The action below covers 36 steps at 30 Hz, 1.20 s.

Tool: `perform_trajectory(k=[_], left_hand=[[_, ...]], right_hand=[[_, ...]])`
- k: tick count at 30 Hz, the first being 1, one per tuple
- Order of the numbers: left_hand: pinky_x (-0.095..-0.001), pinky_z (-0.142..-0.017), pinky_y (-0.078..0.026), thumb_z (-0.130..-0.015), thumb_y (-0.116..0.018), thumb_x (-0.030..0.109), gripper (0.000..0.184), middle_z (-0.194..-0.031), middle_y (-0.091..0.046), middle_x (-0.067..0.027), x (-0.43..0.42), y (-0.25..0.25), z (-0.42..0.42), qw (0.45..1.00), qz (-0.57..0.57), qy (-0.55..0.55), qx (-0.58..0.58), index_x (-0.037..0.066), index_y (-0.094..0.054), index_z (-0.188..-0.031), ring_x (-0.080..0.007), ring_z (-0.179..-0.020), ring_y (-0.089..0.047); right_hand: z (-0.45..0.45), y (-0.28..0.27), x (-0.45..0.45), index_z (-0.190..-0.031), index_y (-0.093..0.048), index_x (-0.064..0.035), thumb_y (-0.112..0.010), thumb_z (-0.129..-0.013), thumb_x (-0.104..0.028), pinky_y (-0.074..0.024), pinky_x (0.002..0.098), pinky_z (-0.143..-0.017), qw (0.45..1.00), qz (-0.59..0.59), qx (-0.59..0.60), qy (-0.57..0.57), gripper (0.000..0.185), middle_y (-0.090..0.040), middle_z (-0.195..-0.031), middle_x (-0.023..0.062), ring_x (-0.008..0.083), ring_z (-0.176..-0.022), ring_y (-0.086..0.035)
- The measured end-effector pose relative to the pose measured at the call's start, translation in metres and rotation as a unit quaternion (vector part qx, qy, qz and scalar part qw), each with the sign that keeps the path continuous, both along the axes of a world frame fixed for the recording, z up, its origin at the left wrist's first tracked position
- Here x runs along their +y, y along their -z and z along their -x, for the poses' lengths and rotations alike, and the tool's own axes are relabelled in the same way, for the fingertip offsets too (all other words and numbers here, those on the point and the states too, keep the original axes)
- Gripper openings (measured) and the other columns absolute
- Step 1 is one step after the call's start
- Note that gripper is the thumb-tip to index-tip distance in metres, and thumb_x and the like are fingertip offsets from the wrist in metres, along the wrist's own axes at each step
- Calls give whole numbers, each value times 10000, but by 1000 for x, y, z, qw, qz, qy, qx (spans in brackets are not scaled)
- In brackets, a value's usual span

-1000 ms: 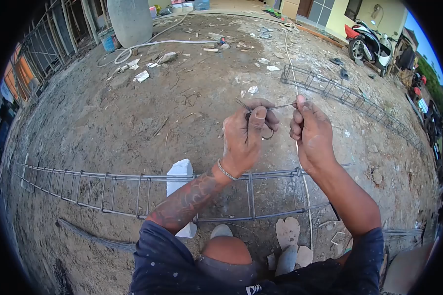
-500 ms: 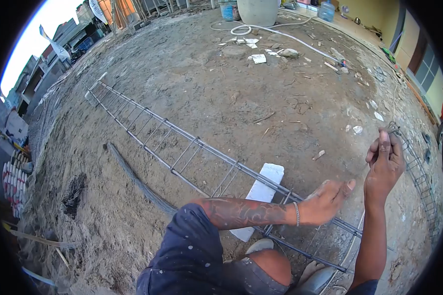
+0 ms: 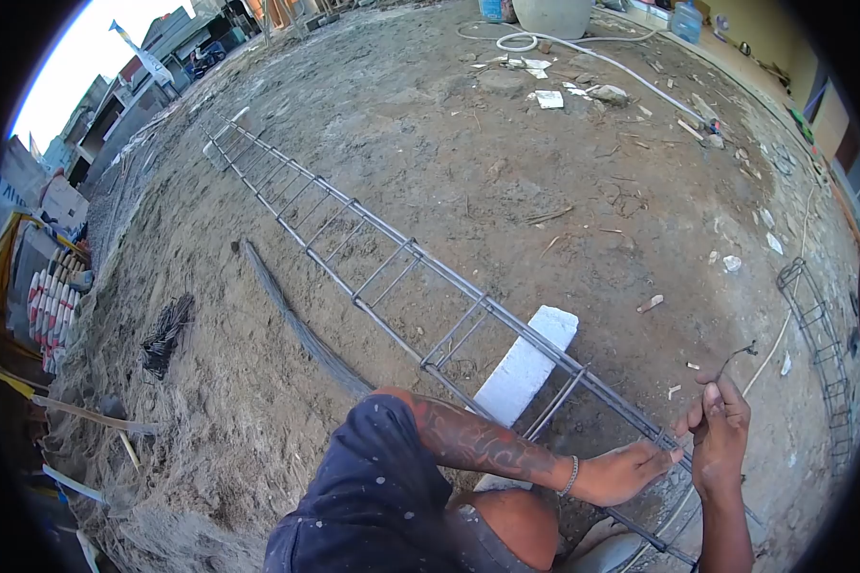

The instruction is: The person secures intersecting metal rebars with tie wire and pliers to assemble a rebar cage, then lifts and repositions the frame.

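Observation:
A long steel rebar cage [image 3: 363, 301], with stirrups tied across its bars, runs from the far left down to my hands. My left hand [image 3: 621, 475] is closed at the near end of its upper bars, fingertips pressed against the steel; part of the grip is hidden. Just right of it, my right hand [image 3: 721, 449] pinches a short, thin tie wire [image 3: 733, 357] whose bent end sticks up above the fingers. A white block [image 3: 527, 368] lies under the cage, left of my hands.
A bundle of long wire [image 3: 301, 325] and a dark heap of short wires [image 3: 167, 334] lie on the sandy ground at left. Another rebar cage [image 3: 822, 353] rests at right. Farther back are a pale hose [image 3: 621, 72] and white rubble [image 3: 548, 98].
My right hand has come down and left toward the cage, with the wire now plainly visible. My left hand has lowered onto the bars. The camera view has shifted left.

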<state>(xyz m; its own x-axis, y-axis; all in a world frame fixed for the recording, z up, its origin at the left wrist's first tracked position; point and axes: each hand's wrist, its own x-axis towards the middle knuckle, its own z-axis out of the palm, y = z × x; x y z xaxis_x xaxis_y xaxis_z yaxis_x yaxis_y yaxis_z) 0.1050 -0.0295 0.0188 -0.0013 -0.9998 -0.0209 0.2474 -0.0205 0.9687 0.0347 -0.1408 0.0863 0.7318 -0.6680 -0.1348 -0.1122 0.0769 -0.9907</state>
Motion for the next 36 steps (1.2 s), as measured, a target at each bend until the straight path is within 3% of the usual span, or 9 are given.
perform_trajectory(k=[4, 6, 7, 10, 15, 22, 28, 30, 36], left_hand=[[-329, -568, -402, -953, -284, 414, 519, -574, -429, -78, -1, 3, 15, 998, -5, -8, -64, -13, -457, -714, -185, -554, -443], [-344, -722, -416, -941, -339, 391, 448, -786, -522, -148, -1, -1, 5, 970, -75, 229, 27, -14, -502, -844, -238, -763, -520], [-344, -722, -416, -941, -339, 391, 448, -786, -522, -148, 4, -3, 0, 969, -78, 233, 30, -14, -502, -844, -238, -763, -520], [-384, -852, -387, -856, -546, 297, 336, -985, -528, -162, 21, -9, -20, 958, 119, 165, -199, 10, -491, -1024, -306, -975, -511], [-287, -690, -445, -818, -516, 124, 185, -804, -609, -115, -17, -13, -92, 928, 65, -118, -348, -24, -594, -897, -174, -739, -570], [-318, -754, -442, -831, -520, 209, 295, -857, -627, -166, -59, 19, -86, 904, -21, 41, -425, -47, -604, -951, -239, -789, -594], [-332, -705, -448, -822, -539, 255, 318, -755, -607, -205, -84, 30, -55, 917, -2, 149, -371, -35, -613, -930, -236, -732, -609], [-295, -659, -438, -814, -575, 239, 302, -687, -587, -165, -83, 34, -55, 947, -77, 126, -285, -42, -613, -915, -137, -666, -551], [-260, -569, -381, -826, -595, 236, 302, -648, -565, -21, -78, 33, -61, 942, -97, 88, -309, -59, -623, -882, -84, -607, -449]], right_hand=[[19, 11, 5, -1046, -498, 2, -478, -911, -259, -419, 246, -488, 996, -57, -16, 71, 294, -410, -578, -6, 97, -479, -436], [29, 6, 8, -1048, -494, 2, -477, -911, -260, -402, 239, -454, 993, -65, -4, 97, 296, -399, -574, -9, 93, -465, -423], [34, 2, 10, -1051, -490, 2, -476, -911, -261, -385, 232, -420, 990, -75, 13, 121, 298, -389, -569, -12, 89, -451, -409], [68, -6, -4, -963, -504, 0, -467, -906, -200, -359, 225, -386, 978, -79, 177, 80, 211, -446, -583, 13, 85, -420, -398], [111, 16, 22, -847, -503, 17, -507, -869, -139, -348, 250, -374, 924, -152, 350, -15, 158, -539, -626, 75, 104, -409, -429], [86, 62, 12, -952, -518, 27, -485, -870, -95, -352, 234, -388, 917, -180, 355, 33, 151, -547, -684, 72, 91, -462, -438], [71, 92, 27, -957, -548, -4, -504, -884, -128, -381, 225, -432, 960, -185, 153, 143, 151, -561, -703, 51, 85, -481, -445], [73, 92, 29, -969, -549, -7, -508, -883, -132, -379, 225, -430, 957, -198, 142, 159, 157, -554, -704, 47, 85, -479, -442], [66, 96, 35, -995, -544, -8, -494, -889, -131, -406, 239, -449, 944, -260, 127, 160, 169, -526, -735, 31, 90, -589, -484]])
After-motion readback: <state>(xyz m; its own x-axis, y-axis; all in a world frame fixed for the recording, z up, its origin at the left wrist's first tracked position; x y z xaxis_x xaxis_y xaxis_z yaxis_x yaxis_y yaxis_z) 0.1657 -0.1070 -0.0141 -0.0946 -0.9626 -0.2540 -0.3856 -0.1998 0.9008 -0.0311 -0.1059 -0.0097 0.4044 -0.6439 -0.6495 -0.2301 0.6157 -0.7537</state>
